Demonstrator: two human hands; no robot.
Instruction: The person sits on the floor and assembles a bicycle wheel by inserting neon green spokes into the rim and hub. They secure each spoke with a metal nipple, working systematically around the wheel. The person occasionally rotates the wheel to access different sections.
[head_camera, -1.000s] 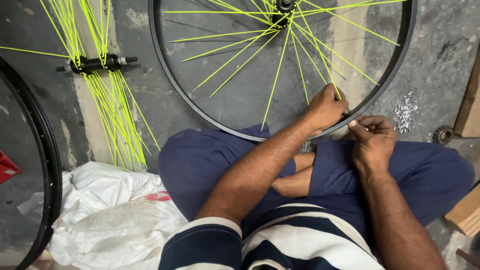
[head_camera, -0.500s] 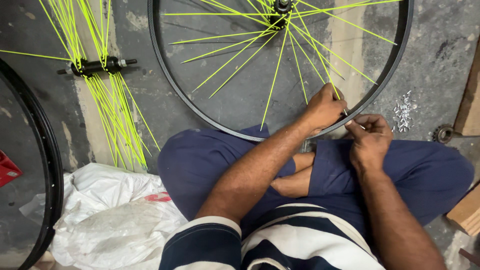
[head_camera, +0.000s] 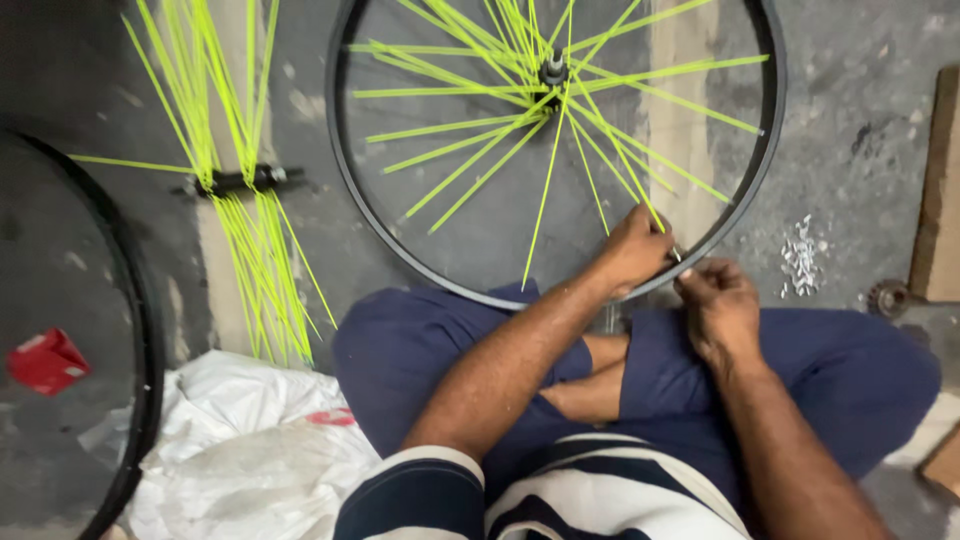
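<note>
Floor space on your far left is taken by a second black rim with a red packet inside it, and a crumpled white plastic sheet lies beside your knee. Near it rests a loose black hub with neon yellow spokes fanned over the concrete floor. Next comes the black bicycle wheel rim laced with yellow spokes, its near edge over your lap. Your left hand has its fingers pinched on a spoke at that edge. Your right hand, just beside it, pinches a small metal piece against the rim. Silver nipples lie heaped further right, near a wooden board.
</note>
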